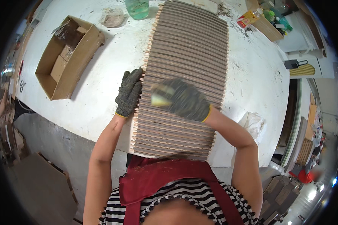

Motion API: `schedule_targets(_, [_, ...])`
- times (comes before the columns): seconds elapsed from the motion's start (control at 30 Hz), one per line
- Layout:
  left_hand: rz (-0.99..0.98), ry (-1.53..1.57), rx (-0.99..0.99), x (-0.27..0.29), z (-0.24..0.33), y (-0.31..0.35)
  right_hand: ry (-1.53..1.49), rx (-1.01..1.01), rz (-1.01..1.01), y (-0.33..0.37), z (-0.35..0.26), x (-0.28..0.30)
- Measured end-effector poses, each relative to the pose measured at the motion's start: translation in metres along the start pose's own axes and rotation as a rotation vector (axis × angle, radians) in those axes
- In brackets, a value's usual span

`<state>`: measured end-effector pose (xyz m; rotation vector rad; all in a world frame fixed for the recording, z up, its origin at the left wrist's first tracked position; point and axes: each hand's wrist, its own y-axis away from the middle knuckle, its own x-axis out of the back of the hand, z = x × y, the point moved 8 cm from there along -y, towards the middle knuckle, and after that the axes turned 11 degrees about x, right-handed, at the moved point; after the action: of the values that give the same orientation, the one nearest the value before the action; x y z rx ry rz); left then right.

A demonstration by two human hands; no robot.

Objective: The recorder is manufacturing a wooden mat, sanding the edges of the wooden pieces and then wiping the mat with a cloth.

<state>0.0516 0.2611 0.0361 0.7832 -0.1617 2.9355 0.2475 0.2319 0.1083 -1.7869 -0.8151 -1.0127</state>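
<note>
Lying beneath right grip (184,100), beside left grip (129,92): brown slats (187,45).

The strips (187,48) are looking like matt brown wood with rougher, paler ends; the gloves (130,92) are looking coarse, in dull knitted cloth; the box (79,65) is showing matt cardboard; the table (259,75) is looking smooth but speckled; the apron (154,176) is gleaming softly, in smooth cloth.

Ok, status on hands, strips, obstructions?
Left hand at left ends of strips. Right hand blurred over strips, holding pale yellow object. Box left, clear.
</note>
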Motion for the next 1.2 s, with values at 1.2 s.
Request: schedule_targets(1.2, [0.125,-0.166,-0.065,0.006,-0.002,-0.002,0.681,-0.277,0.029,-0.057,0.202,0.068])
